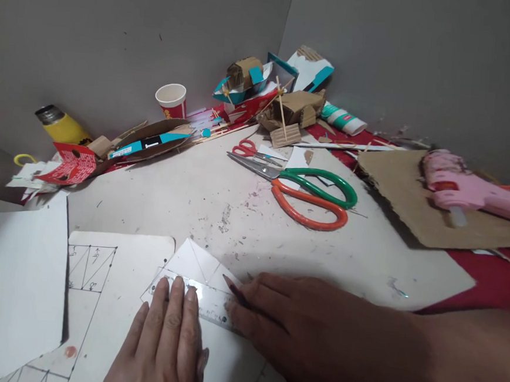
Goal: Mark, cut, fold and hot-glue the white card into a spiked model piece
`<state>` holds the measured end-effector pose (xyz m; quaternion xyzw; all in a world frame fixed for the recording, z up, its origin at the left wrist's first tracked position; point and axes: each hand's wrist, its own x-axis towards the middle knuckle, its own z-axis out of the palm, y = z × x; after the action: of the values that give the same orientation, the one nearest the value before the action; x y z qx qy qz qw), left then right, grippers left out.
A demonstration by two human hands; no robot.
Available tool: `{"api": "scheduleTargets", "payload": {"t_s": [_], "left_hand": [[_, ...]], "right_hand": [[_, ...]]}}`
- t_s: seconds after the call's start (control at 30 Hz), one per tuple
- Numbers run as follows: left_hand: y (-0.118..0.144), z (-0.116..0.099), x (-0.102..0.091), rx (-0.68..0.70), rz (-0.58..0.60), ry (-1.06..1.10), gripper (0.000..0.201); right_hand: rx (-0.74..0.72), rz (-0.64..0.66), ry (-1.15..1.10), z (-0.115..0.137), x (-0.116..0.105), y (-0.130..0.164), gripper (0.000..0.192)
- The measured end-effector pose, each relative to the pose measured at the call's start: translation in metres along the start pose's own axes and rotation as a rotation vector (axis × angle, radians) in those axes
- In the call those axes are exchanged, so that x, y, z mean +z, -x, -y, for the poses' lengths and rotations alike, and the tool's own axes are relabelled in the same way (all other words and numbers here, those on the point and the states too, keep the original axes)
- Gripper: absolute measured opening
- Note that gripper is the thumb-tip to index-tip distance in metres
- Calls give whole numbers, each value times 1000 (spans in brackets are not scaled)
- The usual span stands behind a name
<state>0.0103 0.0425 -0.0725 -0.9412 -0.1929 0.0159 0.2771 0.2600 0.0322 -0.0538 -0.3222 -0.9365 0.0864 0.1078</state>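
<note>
A clear ruler (202,301) lies flat at bottom centre on a white creased card (196,263); a dark pencil (235,289) touches its edge.

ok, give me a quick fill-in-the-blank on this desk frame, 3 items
1. The left hand presses a clear ____ flat on the white card.
2. The right hand holds a ____ against the ruler's edge.
3. The large scissors have one orange handle and one ____ handle.

Missing words: ruler; pencil; green
</note>
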Motion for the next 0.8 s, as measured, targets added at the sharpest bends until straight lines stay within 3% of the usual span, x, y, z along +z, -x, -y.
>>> {"api": "scheduleTargets", "payload": {"t_s": [0.2,0.33,0.4,0.63,0.8], "left_hand": [[1,1,-2,16,10,3,45],[1,2,-2,10,0,7,44],[0,1,-2,-4,-12,16,45],[-1,-3,-3,-44,7,14,45],[1,-4,-1,-47,10,20,49]], "right_hand": [[-12,-48,-2,0,2,1,40],[17,4,-62,-5,-4,-3,30],[54,19,-165,-10,-6,-5,26],[202,-200,-671,-18,0,-9,31],[251,-105,-826,-21,-17,-37,32]]}}
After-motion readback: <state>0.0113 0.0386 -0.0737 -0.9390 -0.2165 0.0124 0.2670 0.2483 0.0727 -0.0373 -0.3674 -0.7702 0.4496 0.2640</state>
